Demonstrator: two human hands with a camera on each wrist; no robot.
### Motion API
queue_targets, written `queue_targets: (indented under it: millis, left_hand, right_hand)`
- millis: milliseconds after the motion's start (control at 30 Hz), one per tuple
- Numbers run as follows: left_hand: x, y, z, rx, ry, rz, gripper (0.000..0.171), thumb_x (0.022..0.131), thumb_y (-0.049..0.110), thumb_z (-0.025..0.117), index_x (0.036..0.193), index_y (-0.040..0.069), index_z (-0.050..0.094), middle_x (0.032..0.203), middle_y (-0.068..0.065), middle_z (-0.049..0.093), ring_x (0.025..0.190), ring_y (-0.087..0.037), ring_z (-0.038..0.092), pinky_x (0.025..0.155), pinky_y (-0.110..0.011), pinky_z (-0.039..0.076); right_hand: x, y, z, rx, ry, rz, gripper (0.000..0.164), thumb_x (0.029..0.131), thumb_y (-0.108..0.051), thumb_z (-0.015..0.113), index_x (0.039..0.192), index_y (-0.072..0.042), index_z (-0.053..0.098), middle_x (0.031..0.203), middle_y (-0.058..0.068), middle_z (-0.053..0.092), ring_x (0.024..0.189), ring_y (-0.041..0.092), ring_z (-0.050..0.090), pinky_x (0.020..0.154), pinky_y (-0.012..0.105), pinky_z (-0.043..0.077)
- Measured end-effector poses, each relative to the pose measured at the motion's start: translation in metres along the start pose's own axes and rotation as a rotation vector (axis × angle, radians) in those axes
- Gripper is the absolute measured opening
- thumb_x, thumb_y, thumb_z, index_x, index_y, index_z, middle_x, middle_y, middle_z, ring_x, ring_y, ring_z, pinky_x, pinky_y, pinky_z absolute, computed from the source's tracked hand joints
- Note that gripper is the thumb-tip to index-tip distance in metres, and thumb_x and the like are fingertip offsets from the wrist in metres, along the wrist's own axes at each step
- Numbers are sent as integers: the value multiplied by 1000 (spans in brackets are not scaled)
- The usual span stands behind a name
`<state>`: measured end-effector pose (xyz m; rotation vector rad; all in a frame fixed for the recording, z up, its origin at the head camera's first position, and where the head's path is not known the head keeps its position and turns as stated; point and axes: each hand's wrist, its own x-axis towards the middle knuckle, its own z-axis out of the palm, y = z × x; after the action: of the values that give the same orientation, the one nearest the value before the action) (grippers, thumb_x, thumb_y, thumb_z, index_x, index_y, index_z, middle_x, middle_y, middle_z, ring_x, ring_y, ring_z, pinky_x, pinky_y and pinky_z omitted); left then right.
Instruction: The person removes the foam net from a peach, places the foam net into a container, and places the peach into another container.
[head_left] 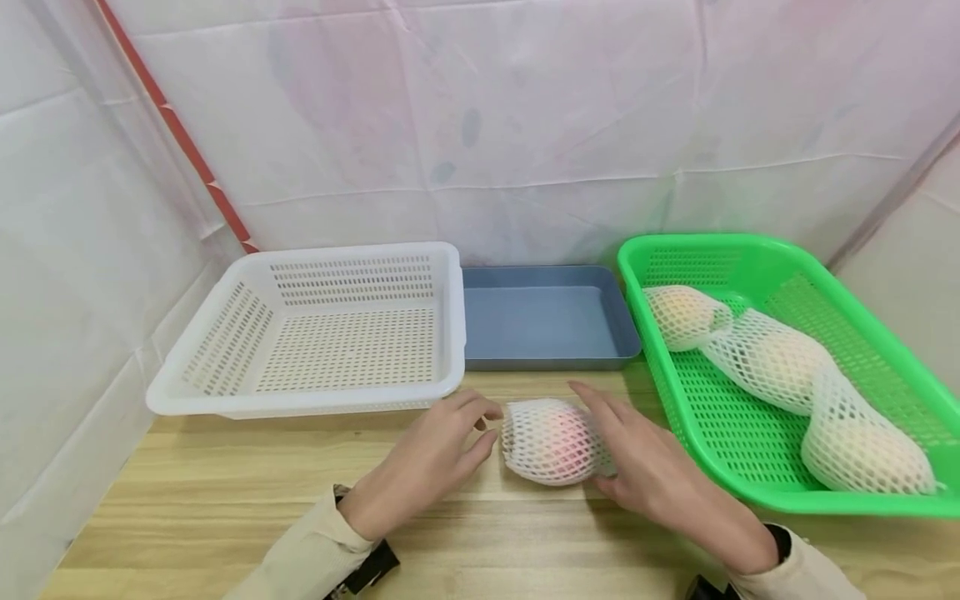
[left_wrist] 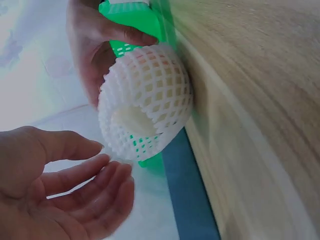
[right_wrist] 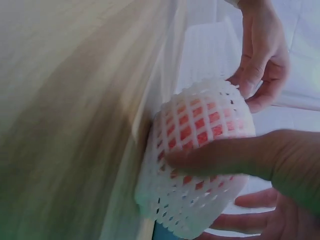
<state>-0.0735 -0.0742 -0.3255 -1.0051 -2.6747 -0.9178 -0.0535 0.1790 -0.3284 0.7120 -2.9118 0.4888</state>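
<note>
A round red-and-yellow fruit [head_left: 564,440] lies on the table inside a white foam net sleeve [head_left: 525,433]; the mesh hides its exact kind. At the sleeve's left end is my left hand [head_left: 442,446], thumb and forefinger pinching the loose rim, as the left wrist view shows best. My right hand [head_left: 652,462] holds the fruit's right side. Its thumb [right_wrist: 210,159] lies across the mesh, blurred, with the other fingers round the far side. In the left wrist view, the open end of the foam sleeve [left_wrist: 150,95] faces my left hand.
A white perforated basket [head_left: 345,402] stands at the left on the wooden table [head_left: 480,542]. Behind the fruit is a shallow blue-grey tray [head_left: 540,325]. The green basket [head_left: 738,433] at right contains several net-wrapped fruits [head_left: 787,358]. Cloth walls [head_left: 525,108] enclose the back and sides.
</note>
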Motion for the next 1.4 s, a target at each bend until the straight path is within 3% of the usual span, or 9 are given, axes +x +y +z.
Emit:
queue_targets:
  millis: [167, 333, 533, 667, 767, 933, 1100, 1400]
  left_hand:
    - [6, -3, 6, -93, 16, 19, 11, 84, -4, 67, 94, -1, 69, 94, -9, 67, 83, -17, 65, 73, -18, 53]
    - [9, -5, 11, -178, 31, 26, 13, 83, -7, 68, 95, -1, 69, 97, -10, 69, 85, -17, 66, 76, -15, 52]
    - [9, -7, 16, -245, 54, 8, 18, 81, -8, 68, 98, -3, 68, 100, -12, 69, 86, -20, 67, 77, -16, 53]
    - [9, -9, 21, -267, 91, 34, 22, 80, -4, 72, 101, -2, 66, 102, -12, 68, 89, -22, 67, 81, -21, 54]
    - [9, -10, 23, -302, 111, 47, 21, 78, -4, 75, 94, -1, 62, 99, -11, 68, 92, -22, 66, 83, -24, 54]
    - [8, -11, 26, -358, 56, -40, 20, 76, -8, 72, 82, 3, 57, 89, -7, 64, 87, -20, 66, 79, -19, 54]
    - [9, -12, 28, -396, -34, -144, 18, 80, -7, 66, 97, -3, 64, 97, -11, 67, 88, -21, 67, 76, -18, 54]
    - [10, -9, 20, -523, -52, -155, 34, 86, -5, 62, 120, -7, 59, 113, -17, 64, 97, -22, 66, 84, -21, 53]
  right_hand:
    - [-3, 4, 3, -6, -17, 58, 91, 56, -3, 89, 136, 2, 44, 120, 25, 60, 96, 38, 64, 72, 46, 56]
    - [-4, 9, 5, 42, -17, 68, 81, 60, -3, 87, 131, 3, 49, 115, 24, 63, 94, 37, 65, 75, 46, 56]
    - [-2, 12, 9, 118, -36, 55, 86, 60, -5, 88, 135, 2, 46, 121, 27, 59, 105, 41, 61, 86, 52, 52]
    - [0, 12, 14, 169, -46, 38, 100, 57, -14, 92, 141, 0, 40, 128, 27, 55, 112, 42, 56, 91, 56, 48]
    - [1, 11, 20, 205, -30, 17, 109, 55, -22, 94, 145, -4, 35, 132, 24, 52, 116, 41, 53, 94, 57, 46]
    - [5, 10, 30, 282, 41, -41, 102, 54, -17, 93, 140, -3, 39, 129, 20, 55, 113, 38, 56, 91, 56, 48]
    - [7, 13, 34, 351, 97, -42, 97, 49, -9, 92, 133, -4, 46, 120, 15, 62, 103, 32, 62, 86, 52, 52]
    - [7, 11, 24, 410, 156, -21, 94, 49, -12, 93, 132, -4, 49, 117, 12, 63, 99, 27, 63, 83, 47, 53]
